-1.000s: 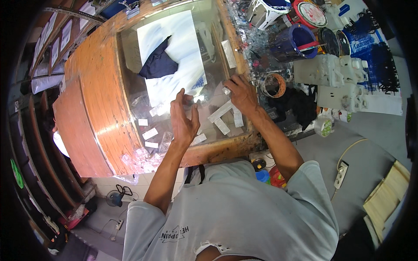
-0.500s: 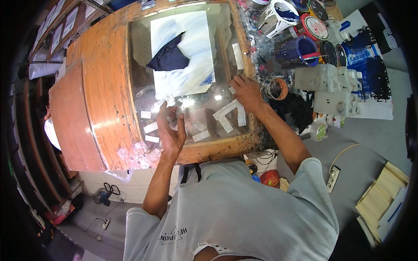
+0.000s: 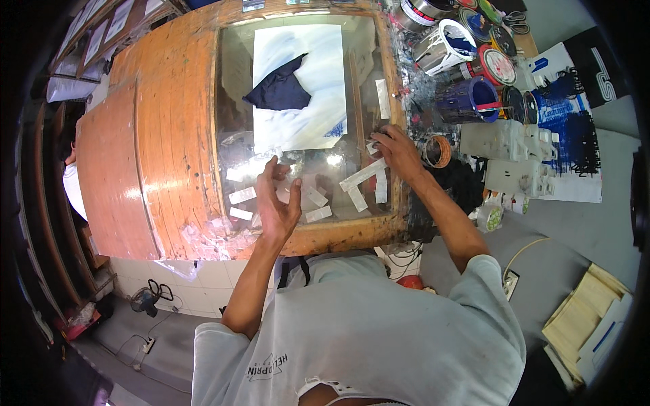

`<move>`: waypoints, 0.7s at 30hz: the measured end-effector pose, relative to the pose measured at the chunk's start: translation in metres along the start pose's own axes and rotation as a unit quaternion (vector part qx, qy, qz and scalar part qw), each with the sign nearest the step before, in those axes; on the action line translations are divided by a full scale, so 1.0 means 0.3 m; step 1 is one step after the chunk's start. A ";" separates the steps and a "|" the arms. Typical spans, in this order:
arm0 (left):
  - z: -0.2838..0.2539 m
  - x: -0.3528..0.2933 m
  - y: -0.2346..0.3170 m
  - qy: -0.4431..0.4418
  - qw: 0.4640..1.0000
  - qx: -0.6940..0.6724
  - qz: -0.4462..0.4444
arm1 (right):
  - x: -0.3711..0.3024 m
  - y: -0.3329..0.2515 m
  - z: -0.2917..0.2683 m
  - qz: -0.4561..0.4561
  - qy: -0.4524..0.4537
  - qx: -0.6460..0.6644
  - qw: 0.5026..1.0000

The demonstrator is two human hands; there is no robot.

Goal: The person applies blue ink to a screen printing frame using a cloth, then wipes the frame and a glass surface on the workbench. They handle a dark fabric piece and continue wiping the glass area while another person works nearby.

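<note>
My left hand (image 3: 279,206) hovers over the glass pane (image 3: 233,68) in the wooden table, thumb and fingers apart and nothing seen in them. My right hand (image 3: 401,157) is at the pane's right side, its fingertips pinched on a small whitish piece of tape (image 3: 372,147). Just below that hand, longer tape strips (image 3: 362,176) lie at angles to each other. Several short tape pieces (image 3: 242,195) are scattered around my left hand. Beyond both hands, a white sheet (image 3: 325,74) with pale blue smears carries a folded dark navy cloth (image 3: 281,88).
Paint cans (image 3: 443,47), a dark blue tub (image 3: 467,100) and white plastic containers (image 3: 494,141) crowd the right side. A brown tape roll (image 3: 437,151) sits beside my right hand. Crumpled clear plastic (image 3: 210,233) lies at the near left edge. Another person (image 3: 73,183) is partly visible far left.
The table and everything on it have shifted slightly right in the view. My right hand still pinches the small tape piece; my left hand keeps nearly the same pose.
</note>
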State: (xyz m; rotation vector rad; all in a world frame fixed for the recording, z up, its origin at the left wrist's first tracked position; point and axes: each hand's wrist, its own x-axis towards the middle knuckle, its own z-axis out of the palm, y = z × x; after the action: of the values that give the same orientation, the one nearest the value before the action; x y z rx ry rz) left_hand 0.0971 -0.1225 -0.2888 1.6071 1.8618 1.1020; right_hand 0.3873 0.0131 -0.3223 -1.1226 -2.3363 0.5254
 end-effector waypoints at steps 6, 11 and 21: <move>0.088 0.069 0.058 -0.038 0.998 -0.030 0.046 | -0.025 0.005 0.086 0.077 -0.002 -0.090 0.993; 0.211 0.140 0.114 -0.119 0.987 -0.036 0.106 | -0.032 -0.045 0.069 0.162 -0.103 -0.106 0.976; 0.417 0.267 0.063 -0.326 0.925 -0.015 0.192 | -0.063 -0.169 0.088 0.302 -0.064 -0.064 0.949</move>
State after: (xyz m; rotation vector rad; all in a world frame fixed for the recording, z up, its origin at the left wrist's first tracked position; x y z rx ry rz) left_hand 0.1857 -0.0106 -0.3337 2.0511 1.1191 0.5992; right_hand 0.3513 -0.0353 -0.3216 -1.9360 -2.1255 0.6772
